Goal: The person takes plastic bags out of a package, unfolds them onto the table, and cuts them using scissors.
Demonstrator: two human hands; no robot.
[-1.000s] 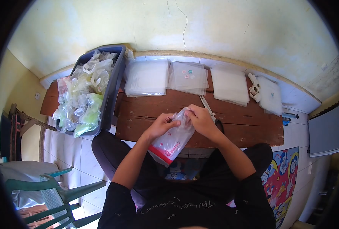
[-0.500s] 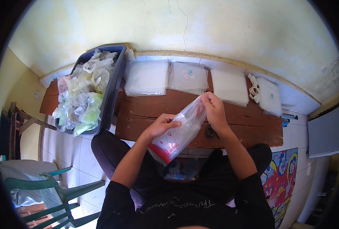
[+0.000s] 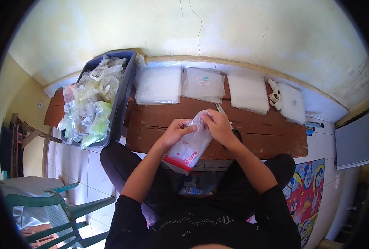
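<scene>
A clear plastic bag [image 3: 188, 150] with red print and a red band at its bottom hangs between my hands, above the near edge of the brown wooden bench [image 3: 163, 120]. My left hand [image 3: 179, 130] is closed on the bag's upper left side, thumb on top. My right hand [image 3: 218, 125] pinches the bag's top edge close by. Just behind the right hand lie a pair of scissors [image 3: 220, 108], partly hidden, and a dark ring-shaped thing [image 3: 237, 135].
A dark grey tub [image 3: 124, 97] heaped with crumpled plastic bags [image 3: 95, 99] stands at the left. Along the wall lie flat stacks of clear bags [image 3: 158, 85] and a white strap-like bundle [image 3: 274, 94]. A green plastic chair [image 3: 72, 211] is at lower left.
My right hand has moved down and left, towards my left hand. The bag's stretched top is now gathered between both hands, and the scissors have come into view.
</scene>
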